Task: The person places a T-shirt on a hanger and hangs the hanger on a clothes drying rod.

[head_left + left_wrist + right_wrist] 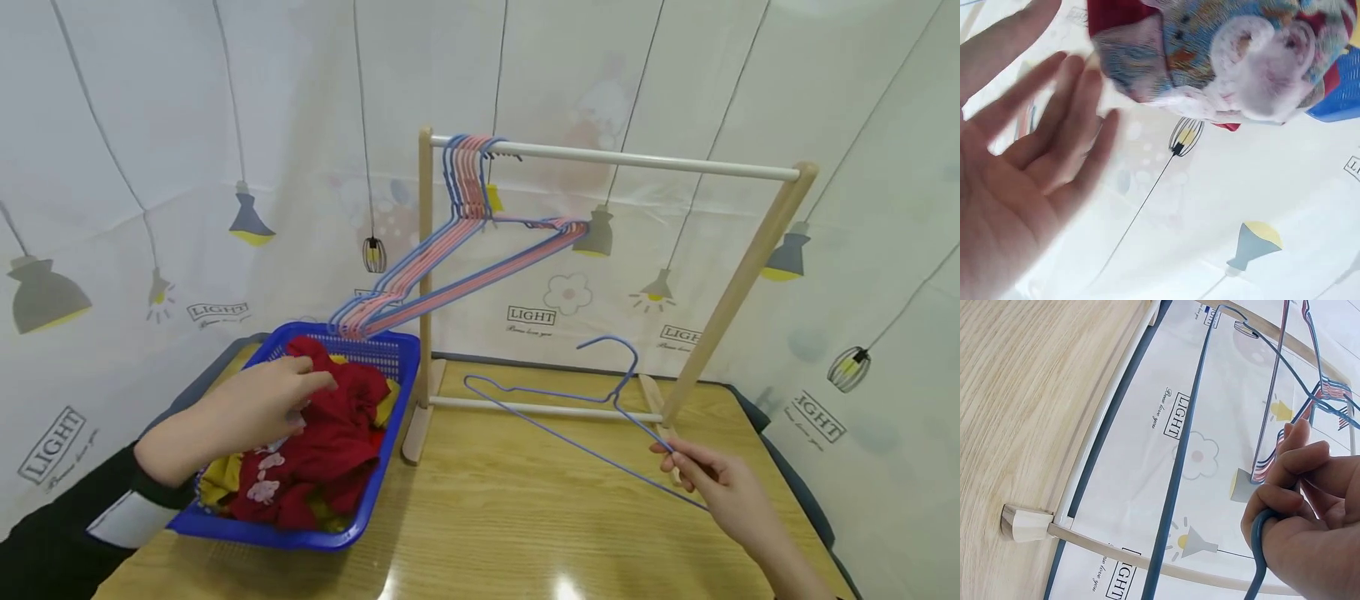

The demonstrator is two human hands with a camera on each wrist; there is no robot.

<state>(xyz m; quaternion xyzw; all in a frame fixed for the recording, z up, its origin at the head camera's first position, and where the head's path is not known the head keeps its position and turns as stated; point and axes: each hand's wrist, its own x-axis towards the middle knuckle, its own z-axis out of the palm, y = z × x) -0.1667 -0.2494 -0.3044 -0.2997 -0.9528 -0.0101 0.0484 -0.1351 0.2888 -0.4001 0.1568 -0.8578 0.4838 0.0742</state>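
Over the blue plastic basket [372, 492], my left hand [247, 412] hovers near a red garment [341, 454] with a pale print. The left wrist view shows that hand [1029, 165] with loosely extended fingers and nothing held, beside the garment's printed front [1210, 62]. At the right, my right hand [727, 492] pinches one shoulder end of a blue clothes hanger [617, 397], whose hook points up and to the left. In the right wrist view, the fingers [1272, 503] curl round the hanger's end.
A clothes rack with a white top rail [615, 157] and wooden posts stands on the wooden table [517, 517]. Several pink and blue hangers [427, 271] hang at the rail's left end, partly over the basket. Yellow cloth [217, 483] lies among the garments. A patterned curtain hangs behind.
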